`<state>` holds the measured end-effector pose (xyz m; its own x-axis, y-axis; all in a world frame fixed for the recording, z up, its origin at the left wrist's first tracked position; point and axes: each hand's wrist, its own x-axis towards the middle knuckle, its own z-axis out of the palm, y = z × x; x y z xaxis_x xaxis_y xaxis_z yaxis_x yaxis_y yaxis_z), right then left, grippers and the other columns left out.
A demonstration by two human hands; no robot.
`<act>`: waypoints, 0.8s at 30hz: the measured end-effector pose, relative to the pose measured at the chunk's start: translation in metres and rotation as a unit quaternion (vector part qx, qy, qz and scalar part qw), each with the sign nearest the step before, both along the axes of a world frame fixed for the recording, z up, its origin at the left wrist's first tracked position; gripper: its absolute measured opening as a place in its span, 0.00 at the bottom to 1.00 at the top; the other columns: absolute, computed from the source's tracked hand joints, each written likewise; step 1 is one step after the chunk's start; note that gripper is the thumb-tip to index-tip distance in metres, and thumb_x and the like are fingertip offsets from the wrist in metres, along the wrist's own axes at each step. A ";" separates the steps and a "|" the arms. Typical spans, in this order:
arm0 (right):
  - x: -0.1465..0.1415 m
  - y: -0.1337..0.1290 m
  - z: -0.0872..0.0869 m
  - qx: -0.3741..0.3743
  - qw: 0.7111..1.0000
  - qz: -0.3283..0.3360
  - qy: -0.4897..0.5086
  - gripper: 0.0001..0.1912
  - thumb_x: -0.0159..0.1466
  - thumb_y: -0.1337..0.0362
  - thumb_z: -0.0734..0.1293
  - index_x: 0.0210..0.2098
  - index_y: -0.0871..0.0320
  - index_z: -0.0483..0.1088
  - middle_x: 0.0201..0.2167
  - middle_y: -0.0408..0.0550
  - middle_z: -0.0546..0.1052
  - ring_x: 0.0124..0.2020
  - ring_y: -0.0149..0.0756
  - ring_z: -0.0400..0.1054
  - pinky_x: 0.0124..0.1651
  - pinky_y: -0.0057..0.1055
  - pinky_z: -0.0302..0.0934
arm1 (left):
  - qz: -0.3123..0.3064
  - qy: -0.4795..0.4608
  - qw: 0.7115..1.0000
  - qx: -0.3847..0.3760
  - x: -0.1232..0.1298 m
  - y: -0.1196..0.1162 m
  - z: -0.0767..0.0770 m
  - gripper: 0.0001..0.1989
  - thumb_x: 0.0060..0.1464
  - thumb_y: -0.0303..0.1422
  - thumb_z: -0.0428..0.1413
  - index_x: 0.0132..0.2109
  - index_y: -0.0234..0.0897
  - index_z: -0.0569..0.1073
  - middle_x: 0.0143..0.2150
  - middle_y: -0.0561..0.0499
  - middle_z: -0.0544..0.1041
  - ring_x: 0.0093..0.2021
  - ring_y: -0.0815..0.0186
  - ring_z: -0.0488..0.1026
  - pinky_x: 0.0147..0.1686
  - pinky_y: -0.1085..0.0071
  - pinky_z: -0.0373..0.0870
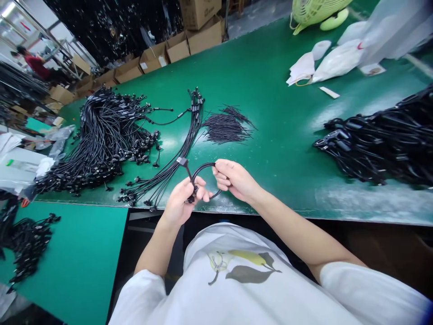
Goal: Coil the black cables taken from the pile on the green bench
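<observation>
A black cable (202,167) is bent into a loop between my two hands, just above the table's front edge. My left hand (182,198) is closed around its connector end, and a stub with a grey plug (181,161) sticks up from the fingers. On the loop's far side, my right hand (235,179) pinches the cable between thumb and fingers. Beyond my left hand lies a row of straightened black cables (179,164). A heap of short thin black ties (226,126) is spread on the table ahead of my hands.
A large pile of black cables (101,131) covers the left of the green table (270,122). Coiled black cables (382,135) lie at right. White bags (338,63) and a green fan (313,13) stand at back right. Cardboard boxes (177,47) line the far edge.
</observation>
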<state>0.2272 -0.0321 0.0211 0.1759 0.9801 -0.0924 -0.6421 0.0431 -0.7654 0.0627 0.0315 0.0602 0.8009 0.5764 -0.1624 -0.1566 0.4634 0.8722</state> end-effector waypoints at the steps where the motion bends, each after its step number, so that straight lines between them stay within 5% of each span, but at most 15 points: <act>1: -0.001 -0.001 -0.001 -0.005 1.000 0.000 -0.003 0.19 0.59 0.50 0.71 0.28 0.60 0.65 0.17 0.32 0.54 0.15 0.18 0.43 0.16 0.19 0.46 | 0.005 0.005 1.000 -0.012 0.001 0.001 0.001 0.17 0.53 0.43 0.61 0.40 0.33 0.74 0.24 0.56 0.63 0.27 0.70 0.66 0.39 0.66 0.69; 5: -0.006 -0.003 -0.005 0.002 0.999 -0.001 -0.035 0.18 0.59 0.51 0.71 0.30 0.59 0.66 0.16 0.32 0.56 0.14 0.19 0.44 0.15 0.19 0.45 | 0.021 -0.012 0.998 -0.057 0.010 0.003 -0.001 0.15 0.55 0.42 0.59 0.39 0.32 0.74 0.23 0.58 0.57 0.22 0.74 0.57 0.25 0.74 0.60; 8: -0.009 -0.003 -0.004 0.008 0.994 -0.060 -0.092 0.18 0.59 0.50 0.70 0.28 0.58 0.66 0.13 0.32 0.54 0.13 0.21 0.46 0.15 0.21 0.50 | 0.036 -0.006 0.998 -0.044 0.017 0.001 -0.009 0.14 0.56 0.42 0.59 0.36 0.33 0.73 0.21 0.59 0.55 0.19 0.76 0.53 0.22 0.76 0.54; 13: -0.008 0.004 0.001 -0.023 0.977 -0.186 -0.106 0.19 0.57 0.50 0.72 0.25 0.59 0.67 0.18 0.36 0.60 0.16 0.20 0.47 0.18 0.22 0.50 | -0.026 0.044 0.998 0.041 0.021 -0.012 -0.026 0.21 0.56 0.50 0.56 0.32 0.33 0.72 0.21 0.54 0.65 0.30 0.66 0.71 0.34 0.69 0.66; 19: -0.008 0.001 0.006 -0.026 0.998 -0.060 -0.022 0.25 0.54 0.45 0.73 0.24 0.59 0.61 0.19 0.35 0.54 0.18 0.20 0.42 0.18 0.20 0.40 | 0.042 0.042 0.994 0.089 0.017 -0.011 -0.034 0.20 0.59 0.49 0.53 0.30 0.36 0.67 0.18 0.59 0.59 0.20 0.73 0.58 0.26 0.72 0.57; 21: -0.010 -0.003 0.011 -0.030 0.998 -0.059 0.003 0.27 0.54 0.44 0.73 0.24 0.58 0.59 0.19 0.33 0.51 0.18 0.19 0.38 0.17 0.21 0.37 | 0.021 0.062 0.990 0.127 0.017 -0.010 -0.035 0.19 0.60 0.48 0.52 0.33 0.36 0.67 0.20 0.58 0.60 0.21 0.72 0.58 0.27 0.71 0.57; 24: -0.018 -0.007 0.016 -0.023 0.994 -0.103 0.009 0.28 0.55 0.41 0.70 0.24 0.56 0.56 0.20 0.36 0.53 0.19 0.22 0.45 0.18 0.22 0.46 | -0.028 0.115 0.967 0.226 0.020 -0.009 -0.037 0.17 0.61 0.47 0.52 0.41 0.36 0.70 0.26 0.55 0.66 0.28 0.68 0.63 0.34 0.70 0.61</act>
